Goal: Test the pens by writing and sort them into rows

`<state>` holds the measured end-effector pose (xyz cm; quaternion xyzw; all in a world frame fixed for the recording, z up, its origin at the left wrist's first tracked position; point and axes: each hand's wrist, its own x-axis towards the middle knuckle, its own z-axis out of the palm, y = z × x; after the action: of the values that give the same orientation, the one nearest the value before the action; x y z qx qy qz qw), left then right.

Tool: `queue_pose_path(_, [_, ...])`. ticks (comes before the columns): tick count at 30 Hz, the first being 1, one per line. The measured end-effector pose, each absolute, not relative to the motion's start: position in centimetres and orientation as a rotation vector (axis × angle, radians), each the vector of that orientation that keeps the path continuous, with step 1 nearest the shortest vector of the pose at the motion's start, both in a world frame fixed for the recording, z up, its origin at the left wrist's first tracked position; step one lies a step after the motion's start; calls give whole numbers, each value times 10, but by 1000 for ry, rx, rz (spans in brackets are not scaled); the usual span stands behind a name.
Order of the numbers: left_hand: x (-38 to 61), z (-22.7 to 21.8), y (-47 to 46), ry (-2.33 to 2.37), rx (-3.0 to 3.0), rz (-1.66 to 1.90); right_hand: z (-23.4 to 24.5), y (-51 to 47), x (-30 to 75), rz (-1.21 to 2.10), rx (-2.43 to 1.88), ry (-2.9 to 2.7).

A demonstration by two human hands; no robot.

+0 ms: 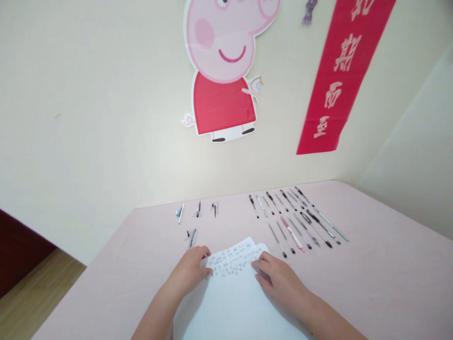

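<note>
Both hands are meeting at the sheets of paper (231,300) in the head view, one on each side. The left hand (189,269) is curving round the left edge near the top, its thumb and fingers parted but touching the paper. The right hand (281,281) is bending its fingers in from the opposite side, fingertips reaching the handwriting. I cannot tell whether either one is pinching firmly or only pressing. The sheets are lying on the pink table (375,274) directly before the person, and two top corners are showing slightly out of line, so the hands are probably flanking them to keep them steady and square.

Well beyond the right hand, the pens and refills are lying side by side in two slanting rows, an upper row (269,203) and a lower row (316,229) that is including a pink pen (292,234). Such spacing is presumably keeping each one separate and easy to see. On the left, a white pen (181,214) is lying beside a light-blue piece (177,213), and a clear pen (193,237) is lying just past the left hand, with a small dark piece (188,233) beside it.

As for containers, only see-through barrels are standing out; they seem to be holding dark refills, though the details are too small to confirm.
</note>
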<state>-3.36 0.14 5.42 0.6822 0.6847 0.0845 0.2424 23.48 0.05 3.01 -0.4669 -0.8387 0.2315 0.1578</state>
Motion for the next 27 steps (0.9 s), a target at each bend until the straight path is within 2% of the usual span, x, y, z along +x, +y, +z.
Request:
queue_pose_path(15, [-33,58,-1,1800,1722,319,29,2,235,668,-1334,-2403])
queue_pose_path(27, [-56,72,-6,1840,1719,155,38,-10,225,752,-1166,-2409])
